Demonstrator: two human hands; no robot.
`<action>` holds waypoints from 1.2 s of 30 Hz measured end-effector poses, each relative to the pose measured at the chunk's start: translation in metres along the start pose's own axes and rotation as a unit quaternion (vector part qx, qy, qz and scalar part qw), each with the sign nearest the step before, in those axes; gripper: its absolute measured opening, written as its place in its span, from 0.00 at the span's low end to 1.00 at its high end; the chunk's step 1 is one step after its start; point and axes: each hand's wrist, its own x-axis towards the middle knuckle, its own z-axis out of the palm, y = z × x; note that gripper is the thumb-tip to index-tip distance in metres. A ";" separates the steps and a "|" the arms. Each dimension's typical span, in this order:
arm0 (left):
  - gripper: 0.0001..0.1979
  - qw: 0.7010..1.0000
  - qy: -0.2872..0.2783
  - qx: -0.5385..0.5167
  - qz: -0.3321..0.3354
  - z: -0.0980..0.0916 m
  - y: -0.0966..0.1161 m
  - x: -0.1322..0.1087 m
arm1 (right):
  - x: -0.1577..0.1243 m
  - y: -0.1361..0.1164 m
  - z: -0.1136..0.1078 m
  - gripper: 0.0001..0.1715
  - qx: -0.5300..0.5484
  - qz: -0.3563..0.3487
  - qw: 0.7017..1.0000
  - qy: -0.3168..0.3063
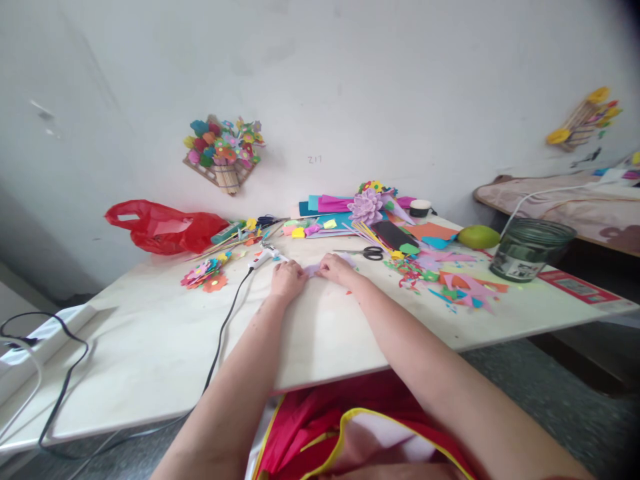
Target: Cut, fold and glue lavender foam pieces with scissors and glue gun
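Observation:
Both hands meet over the middle of the table, pinching a small lilac sheet of craft paper or foam between them. My left hand has its fingers closed on the sheet's left side. From the right, my right hand grips it with curled fingers, and more lilac material shows just behind that hand. A white glue gun lies just beyond my left hand, its black cord running to the front edge. Black-handled scissors rest beyond my right hand.
Foam flowers and a red plastic bag are on the left. Behind stands a lilac flower by coloured sheets. Rightward are a dark phone-like slab, scraps, a green fruit and a glass jar.

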 end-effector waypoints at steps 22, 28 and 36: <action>0.10 0.999 -0.001 0.045 -0.013 0.003 0.003 -0.002 | 0.000 -0.010 -0.001 0.18 -0.051 0.035 0.998 0.001; 0.08 1.000 0.005 0.021 -0.007 0.004 0.001 -0.001 | 0.000 -0.011 -0.002 0.19 -0.057 0.046 0.997 -0.004; 0.09 1.000 -0.003 -0.006 -0.002 0.001 -0.002 -0.001 | 0.002 -0.010 0.000 0.19 -0.056 0.040 0.998 -0.009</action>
